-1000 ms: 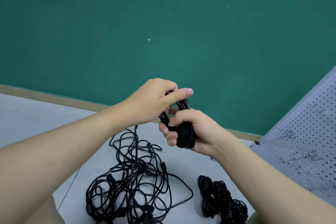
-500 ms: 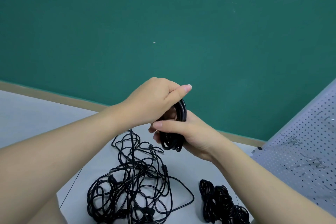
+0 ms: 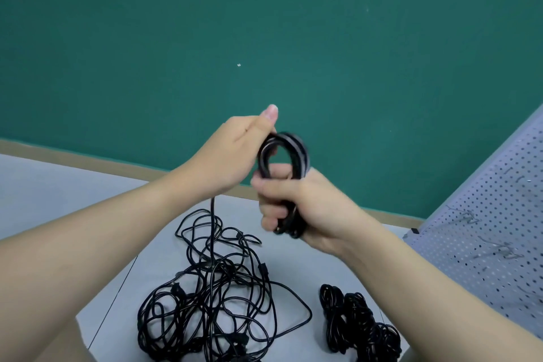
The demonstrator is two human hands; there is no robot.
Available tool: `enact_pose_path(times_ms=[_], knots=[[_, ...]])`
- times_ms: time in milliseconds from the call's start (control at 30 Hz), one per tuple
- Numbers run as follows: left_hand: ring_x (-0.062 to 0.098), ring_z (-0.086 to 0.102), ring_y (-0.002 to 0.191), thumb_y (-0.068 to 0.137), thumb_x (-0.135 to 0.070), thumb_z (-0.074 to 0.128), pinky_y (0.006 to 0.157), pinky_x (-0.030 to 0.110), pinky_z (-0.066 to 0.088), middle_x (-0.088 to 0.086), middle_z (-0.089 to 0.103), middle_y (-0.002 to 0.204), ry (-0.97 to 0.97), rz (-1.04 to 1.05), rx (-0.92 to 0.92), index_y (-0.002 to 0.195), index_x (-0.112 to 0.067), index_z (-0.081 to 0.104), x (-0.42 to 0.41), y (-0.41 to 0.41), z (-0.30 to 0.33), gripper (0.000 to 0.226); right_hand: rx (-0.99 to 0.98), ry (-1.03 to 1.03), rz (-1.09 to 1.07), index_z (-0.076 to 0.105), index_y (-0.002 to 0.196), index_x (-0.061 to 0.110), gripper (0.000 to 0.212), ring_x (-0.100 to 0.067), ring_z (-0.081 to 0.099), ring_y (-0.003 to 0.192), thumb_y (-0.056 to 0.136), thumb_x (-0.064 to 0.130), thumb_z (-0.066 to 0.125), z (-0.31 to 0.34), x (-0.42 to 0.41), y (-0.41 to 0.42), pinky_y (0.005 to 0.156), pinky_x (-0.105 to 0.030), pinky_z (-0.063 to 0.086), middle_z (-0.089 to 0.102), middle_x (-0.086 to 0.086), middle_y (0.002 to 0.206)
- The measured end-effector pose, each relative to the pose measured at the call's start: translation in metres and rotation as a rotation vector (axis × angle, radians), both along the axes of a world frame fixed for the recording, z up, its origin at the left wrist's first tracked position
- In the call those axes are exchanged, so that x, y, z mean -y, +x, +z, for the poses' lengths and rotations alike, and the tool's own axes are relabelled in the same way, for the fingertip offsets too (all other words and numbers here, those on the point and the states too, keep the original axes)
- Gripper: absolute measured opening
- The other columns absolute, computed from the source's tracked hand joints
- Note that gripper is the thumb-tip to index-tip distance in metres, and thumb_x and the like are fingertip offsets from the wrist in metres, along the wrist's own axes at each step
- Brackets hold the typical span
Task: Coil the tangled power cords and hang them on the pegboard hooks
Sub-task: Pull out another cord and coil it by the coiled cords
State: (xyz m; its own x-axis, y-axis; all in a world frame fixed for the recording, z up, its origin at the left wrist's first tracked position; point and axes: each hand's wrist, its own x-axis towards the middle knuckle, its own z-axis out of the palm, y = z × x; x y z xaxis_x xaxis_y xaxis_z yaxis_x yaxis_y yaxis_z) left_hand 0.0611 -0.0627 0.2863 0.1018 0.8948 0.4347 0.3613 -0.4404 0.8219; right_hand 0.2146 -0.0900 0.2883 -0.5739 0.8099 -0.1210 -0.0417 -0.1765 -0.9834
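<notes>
Right hand [image 3: 305, 206] clamped around black coil [image 3: 284, 161], left hand [image 3: 235, 153] pinching its top loop, above the tangled cords [image 3: 217, 300].

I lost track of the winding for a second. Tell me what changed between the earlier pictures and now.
The left hand has swung up beside the coil, its thumb now pointing upward, drawing a strand taut from the tangled pile. The right hand keeps gripping the coil's lower part. The pile, the coiled bundles and the pegboard stayed put.

I'm seeing black cords [image 3: 217, 300] on a pale grey tabletop [image 3: 58, 194], a teal-green wall [image 3: 264, 23], and a grey pegboard [image 3: 484, 229] dotted with dark holes
</notes>
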Motion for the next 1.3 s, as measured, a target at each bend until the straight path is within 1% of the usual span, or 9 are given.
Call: enact_pose_path(times_ms=[267, 467, 600, 700, 767, 867, 1067, 1167, 1300], knots=[[0.009, 0.032, 0.049, 0.111, -0.039, 0.034, 0.055, 0.030, 0.028, -0.015, 0.039, 0.053, -0.269, -0.095, -0.051, 0.082, -0.015, 0.053, -0.008, -0.002, -0.023, 0.042, -0.315, -0.085, -0.500, 0.063, 0.099, 0.007, 0.005, -0.010, 0.033, 0.050, 0.101, 0.005, 0.059, 0.007, -0.036, 0.034, 0.050, -0.022, 0.040, 0.039, 0.003, 0.063], [0.005, 0.029, 0.049, 0.111, -0.027, 0.039, 0.048, 0.019, 0.027, -0.018, 0.039, 0.053, -0.176, -0.123, -0.070, 0.081, -0.016, 0.056, -0.002, 0.010, -0.018, 0.036, -0.203, -0.079, -0.333, 0.067, 0.116, 0.008, 0.018, -0.011, 0.034, 0.053, 0.101, 0.009, 0.058, -0.001, -0.038, 0.045, 0.054, -0.023, 0.042, 0.033, 0.002, 0.068], [0.007, 0.026, 0.045, 0.111, -0.026, 0.040, 0.046, 0.022, 0.023, -0.012, 0.037, 0.053, -0.317, -0.244, -0.043, 0.082, -0.012, 0.058, 0.002, 0.017, -0.015, 0.038, -0.116, -0.014, -0.267, 0.069, 0.118, 0.006, 0.022, -0.013, 0.038, 0.054, 0.098, 0.012, 0.062, -0.008, -0.033, 0.041, 0.057, -0.026, 0.041, 0.045, -0.006, 0.069], [0.012, 0.022, 0.048, 0.111, -0.031, 0.041, 0.046, 0.023, 0.020, -0.004, 0.036, 0.057, -0.439, -0.338, -0.051, 0.090, 0.000, 0.061, 0.005, 0.019, -0.016, 0.043, -0.029, 0.058, -0.227, 0.072, 0.095, 0.011, 0.010, -0.017, 0.041, 0.051, 0.099, 0.014, 0.063, -0.007, -0.031, 0.041, 0.056, -0.027, 0.037, 0.053, -0.012, 0.062], [0.013, 0.022, 0.048, 0.110, -0.036, 0.043, 0.046, 0.024, 0.021, -0.003, 0.036, 0.057, -0.471, -0.335, -0.089, 0.093, 0.001, 0.064, 0.006, 0.019, -0.018, 0.046, 0.036, 0.092, -0.215, 0.063, 0.070, 0.018, 0.029, -0.020, 0.042, 0.052, 0.099, 0.016, 0.064, -0.006, -0.031, 0.042, 0.055, -0.027, 0.035, 0.053, -0.011, 0.059], [0.014, 0.028, 0.043, 0.106, -0.046, 0.047, 0.044, 0.024, 0.024, -0.002, 0.041, 0.053, -0.490, -0.302, -0.134, 0.085, -0.005, 0.072, 0.009, 0.021, -0.018, 0.052, 0.093, 0.131, -0.237, 0.054, 0.074, 0.017, 0.028, -0.024, 0.045, 0.054, 0.099, 0.020, 0.066, -0.004, -0.029, 0.042, 0.057, -0.029, 0.036, 0.055, -0.015, 0.061], [0.008, 0.040, 0.046, 0.100, -0.062, 0.047, 0.051, 0.023, 0.032, -0.008, 0.044, 0.054, -0.353, -0.102, -0.441, 0.071, -0.018, 0.072, 0.004, 0.005, -0.016, 0.058, -0.287, -0.041, -0.490, 0.062, 0.086, 0.012, 0.013, -0.023, 0.073, 0.081, 0.099, 0.014, 0.066, 0.007, -0.045, 0.047, 0.074, -0.036, 0.061, 0.064, -0.003, 0.077], [0.015, 0.033, 0.048, 0.098, -0.063, 0.050, 0.049, 0.026, 0.029, -0.001, 0.038, 0.059, -0.296, -0.044, -0.433, 0.072, -0.017, 0.067, -0.001, -0.010, -0.011, 0.055, -0.507, -0.184, -0.555, 0.056, 0.077, 0.013, 0.025, -0.015, 0.062, 0.061, 0.102, 0.014, 0.060, 0.012, -0.058, 0.062, 0.068, -0.029, 0.061, 0.055, 0.000, 0.063], [0.014, 0.032, 0.045, 0.098, -0.057, 0.055, 0.043, 0.020, 0.027, -0.010, 0.035, 0.050, -0.236, -0.022, -0.480, 0.071, -0.021, 0.063, 0.000, -0.028, 0.000, 0.046, -0.664, -0.216, -0.665, 0.041, 0.074, 0.018, 0.034, -0.008, 0.037, 0.046, 0.102, 0.013, 0.059, 0.018, -0.072, 0.086, 0.054, -0.020, 0.045, 0.033, 0.006, 0.056]])
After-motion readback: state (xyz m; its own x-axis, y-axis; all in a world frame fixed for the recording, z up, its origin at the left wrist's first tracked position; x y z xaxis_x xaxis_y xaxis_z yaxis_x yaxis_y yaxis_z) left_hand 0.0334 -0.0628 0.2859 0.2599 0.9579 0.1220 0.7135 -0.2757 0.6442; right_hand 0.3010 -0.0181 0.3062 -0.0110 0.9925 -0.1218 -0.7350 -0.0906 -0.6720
